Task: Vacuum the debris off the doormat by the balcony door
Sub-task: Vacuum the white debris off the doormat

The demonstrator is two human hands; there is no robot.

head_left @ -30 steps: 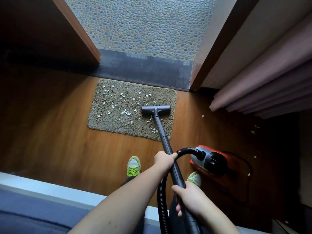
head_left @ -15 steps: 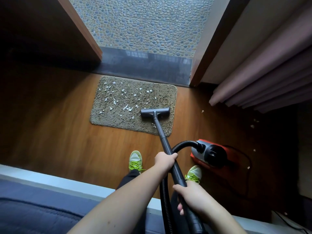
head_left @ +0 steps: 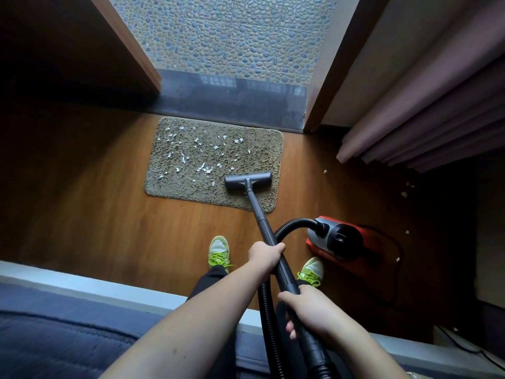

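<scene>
1. The left hand (head_left: 264, 255) has its fingers wrapped tight around the vacuum wand (head_left: 262, 222).
2. The right hand (head_left: 308, 310) grips the wand lower down, fingers curled around it.
3. The brush head (head_left: 248, 181) sits on the doormat (head_left: 213, 162), near its right front corner.
4. White paper bits (head_left: 202, 167) lie on the mat, left of the head.
5. The red vacuum cleaner (head_left: 341, 239) stands on the wood floor, right of the mat.

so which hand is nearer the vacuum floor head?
Left. The left hand grips the wand higher up, closer to the floor head on the doormat; the right hand holds the wand's lower end, nearer the body.
</scene>
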